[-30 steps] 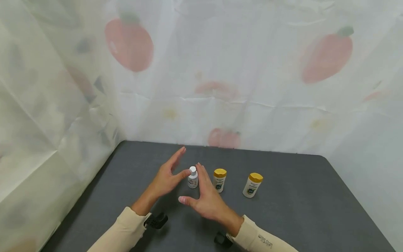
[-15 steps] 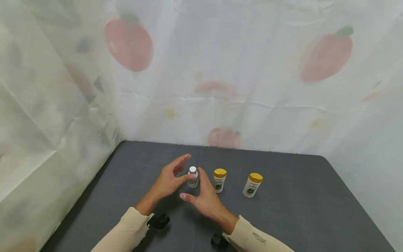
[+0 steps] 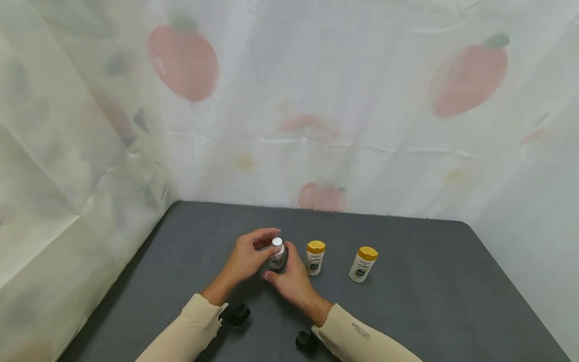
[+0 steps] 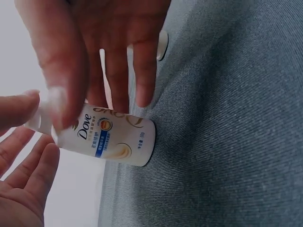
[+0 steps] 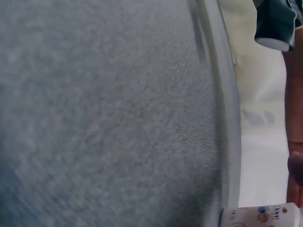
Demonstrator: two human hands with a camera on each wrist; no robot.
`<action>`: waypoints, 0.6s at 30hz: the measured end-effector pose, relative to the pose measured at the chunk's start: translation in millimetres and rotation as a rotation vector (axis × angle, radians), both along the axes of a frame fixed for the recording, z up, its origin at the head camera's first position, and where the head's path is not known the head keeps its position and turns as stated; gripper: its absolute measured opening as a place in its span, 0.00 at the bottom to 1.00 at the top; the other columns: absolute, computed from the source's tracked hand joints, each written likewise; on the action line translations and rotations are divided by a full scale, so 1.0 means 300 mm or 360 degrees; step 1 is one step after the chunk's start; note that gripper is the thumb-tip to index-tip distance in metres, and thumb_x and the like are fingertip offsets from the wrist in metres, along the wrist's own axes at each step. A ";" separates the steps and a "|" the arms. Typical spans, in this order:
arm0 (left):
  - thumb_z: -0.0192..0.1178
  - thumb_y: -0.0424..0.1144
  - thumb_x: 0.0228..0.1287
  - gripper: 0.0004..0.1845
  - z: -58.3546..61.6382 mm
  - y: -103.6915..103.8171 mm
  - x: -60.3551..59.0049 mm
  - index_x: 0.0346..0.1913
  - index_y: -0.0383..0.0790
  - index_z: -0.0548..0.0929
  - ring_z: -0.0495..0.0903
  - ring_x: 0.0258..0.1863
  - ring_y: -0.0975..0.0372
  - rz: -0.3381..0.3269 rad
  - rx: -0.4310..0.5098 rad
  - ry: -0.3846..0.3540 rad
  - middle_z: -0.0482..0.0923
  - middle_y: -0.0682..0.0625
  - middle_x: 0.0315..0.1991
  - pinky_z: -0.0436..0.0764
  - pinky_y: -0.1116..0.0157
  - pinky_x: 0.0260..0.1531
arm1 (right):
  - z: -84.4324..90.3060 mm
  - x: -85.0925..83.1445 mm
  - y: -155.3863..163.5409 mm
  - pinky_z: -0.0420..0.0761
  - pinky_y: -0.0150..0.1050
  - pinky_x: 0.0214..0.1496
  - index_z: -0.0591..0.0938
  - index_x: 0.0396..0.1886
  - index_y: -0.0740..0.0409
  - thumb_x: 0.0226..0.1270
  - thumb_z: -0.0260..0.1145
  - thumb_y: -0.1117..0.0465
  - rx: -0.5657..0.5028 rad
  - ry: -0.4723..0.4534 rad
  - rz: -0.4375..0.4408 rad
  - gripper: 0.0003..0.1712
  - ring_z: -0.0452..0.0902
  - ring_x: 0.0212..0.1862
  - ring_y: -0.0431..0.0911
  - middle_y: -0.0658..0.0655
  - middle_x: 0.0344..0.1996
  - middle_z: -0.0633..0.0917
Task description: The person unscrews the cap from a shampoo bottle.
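A small white Dove bottle [image 3: 277, 260] with a white cap stands upright on the dark table between my hands; its label faces the left wrist camera [image 4: 116, 137]. My left hand [image 3: 249, 256] reaches round it from the left, thumb in front of the bottle's shoulder and the fairly straight fingers behind. Whether the thumb touches the bottle I cannot tell. My right hand [image 3: 296, 281] is at the bottle's right side, thumb and fingers spread apart, fingertips near the cap. In the right wrist view only part of the bottle [image 5: 258, 216] shows at the lower corner.
Two white bottles with yellow caps stand to the right, a nearer one [image 3: 315, 261] beside my right hand and another [image 3: 362, 266] farther along. The dark grey table [image 3: 429, 291] ends at a pale, fruit-printed curtain [image 3: 384, 100].
Both hands have closed in around the white bottle. The left fingers have come lower and to the right, and its thumb has moved across the bottle's front. The bottles have stayed put.
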State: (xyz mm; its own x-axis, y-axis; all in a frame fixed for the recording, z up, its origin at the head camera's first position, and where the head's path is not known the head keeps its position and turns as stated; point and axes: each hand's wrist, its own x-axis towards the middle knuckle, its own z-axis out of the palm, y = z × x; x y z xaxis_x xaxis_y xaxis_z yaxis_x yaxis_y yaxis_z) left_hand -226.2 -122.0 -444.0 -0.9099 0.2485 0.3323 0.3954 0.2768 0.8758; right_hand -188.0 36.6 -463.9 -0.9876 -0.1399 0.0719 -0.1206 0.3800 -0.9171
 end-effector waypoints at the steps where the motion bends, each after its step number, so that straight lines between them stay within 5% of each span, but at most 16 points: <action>1: 0.72 0.35 0.66 0.21 0.001 0.001 -0.001 0.62 0.41 0.85 0.86 0.59 0.49 0.0003 -0.0003 -0.0006 0.86 0.41 0.59 0.85 0.51 0.60 | -0.004 -0.006 -0.002 0.71 0.62 0.75 0.62 0.78 0.63 0.63 0.76 0.58 -0.0008 0.0002 -0.0015 0.49 0.71 0.74 0.60 0.67 0.73 0.72; 18: 0.69 0.31 0.68 0.19 0.015 0.007 -0.005 0.60 0.41 0.86 0.87 0.59 0.49 -0.0022 -0.0058 -0.0078 0.86 0.40 0.60 0.87 0.56 0.57 | -0.044 -0.068 -0.037 0.80 0.54 0.69 0.76 0.65 0.64 0.61 0.73 0.70 -0.0239 0.0058 -0.0194 0.31 0.82 0.65 0.57 0.66 0.63 0.83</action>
